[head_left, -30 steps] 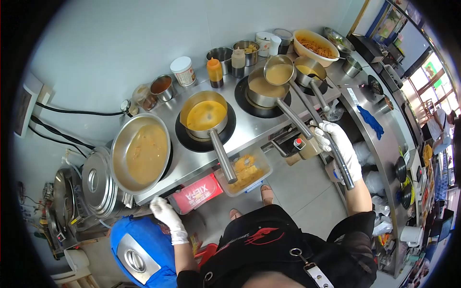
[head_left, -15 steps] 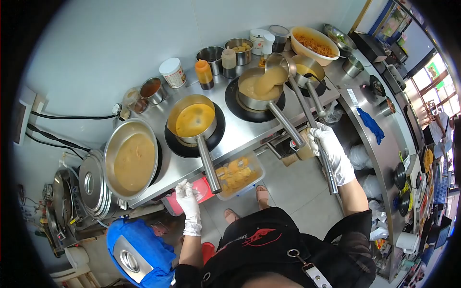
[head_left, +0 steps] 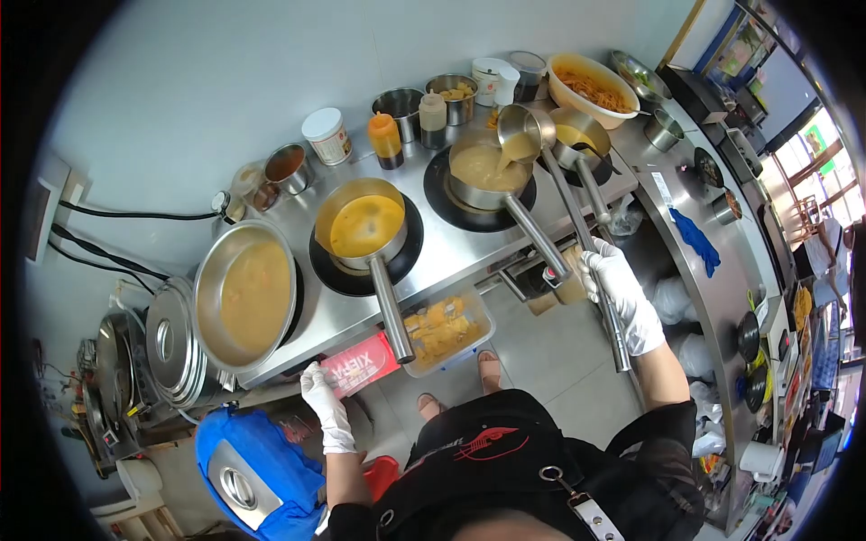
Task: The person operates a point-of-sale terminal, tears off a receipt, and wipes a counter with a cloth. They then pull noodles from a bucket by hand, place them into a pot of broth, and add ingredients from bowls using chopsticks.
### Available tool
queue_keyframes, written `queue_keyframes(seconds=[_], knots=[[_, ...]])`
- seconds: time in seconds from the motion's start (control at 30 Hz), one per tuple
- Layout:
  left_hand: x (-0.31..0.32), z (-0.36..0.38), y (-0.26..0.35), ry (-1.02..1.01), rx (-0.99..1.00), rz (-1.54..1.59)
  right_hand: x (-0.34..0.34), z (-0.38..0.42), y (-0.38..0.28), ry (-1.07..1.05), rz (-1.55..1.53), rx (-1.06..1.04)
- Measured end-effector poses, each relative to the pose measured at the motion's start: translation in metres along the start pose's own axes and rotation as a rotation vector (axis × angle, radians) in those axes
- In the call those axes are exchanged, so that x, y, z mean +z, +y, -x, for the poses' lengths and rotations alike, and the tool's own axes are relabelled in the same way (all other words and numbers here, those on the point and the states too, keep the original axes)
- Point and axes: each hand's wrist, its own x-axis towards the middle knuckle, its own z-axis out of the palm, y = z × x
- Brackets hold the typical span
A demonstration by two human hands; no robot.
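My gloved right hand [head_left: 624, 298] is wrapped round the long handle of a steel ladle [head_left: 570, 200]. The ladle's bowl tilts over a saucepan [head_left: 514, 203] on the right-hand burner, and a thin stream of tan broth [head_left: 483, 169] runs from it into the pan. My gloved left hand [head_left: 323, 401] is low by the counter's front edge, left of a red box [head_left: 363, 364]. Its fingers are curled together, and whatever is at their tips is hidden. Between my hands, a saucepan [head_left: 386, 288] of yellow soup sits on another burner.
A wide steel bowl [head_left: 206, 316] of broth stands at the counter's left end. Squeeze bottles [head_left: 384, 135], tubs and pots line the wall. Another saucepan [head_left: 591, 185] is at the right. Below are a plastic bin [head_left: 483, 325] and a blue-covered container [head_left: 216, 442].
The ladle's broth has shrunk from a wide pour to a thin stream. My left hand has moved left and down, away from the yellow soup pan's handle, uncovering more of the red box.
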Motion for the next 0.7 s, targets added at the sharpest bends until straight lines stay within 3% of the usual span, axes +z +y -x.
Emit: queue_keyframes(seconds=[0.2,0.23,0.43,0.53,0.6,0.67,0.7], knots=[[-0.026,-0.013,0.000,0.022,-0.083,0.051,-0.003,0.001,0.009,-0.084,-0.129,-0.042],[-0.033,-0.016,0.002,0.026,-0.152,0.129,-0.008,0.000,0.009,-0.299,-0.323,-0.053],[-0.056,-0.025,0.019,0.106,-0.211,0.233,0.028,0.035,0.009,-0.414,-0.638,0.158],[-0.066,-0.042,0.033,0.158,-0.218,0.298,0.065,0.049,0.013,-0.574,-0.599,0.183],[-0.073,-0.058,0.039,0.163,-0.166,0.411,0.103,0.055,0.018,-0.687,-0.667,0.310],[-0.076,-0.069,0.048,0.045,-0.108,0.387,0.136,0.048,0.044,-0.783,-0.647,0.343],[-0.083,-0.076,0.046,-0.029,-0.088,0.368,0.160,0.058,0.046,-0.590,-0.340,0.228]])
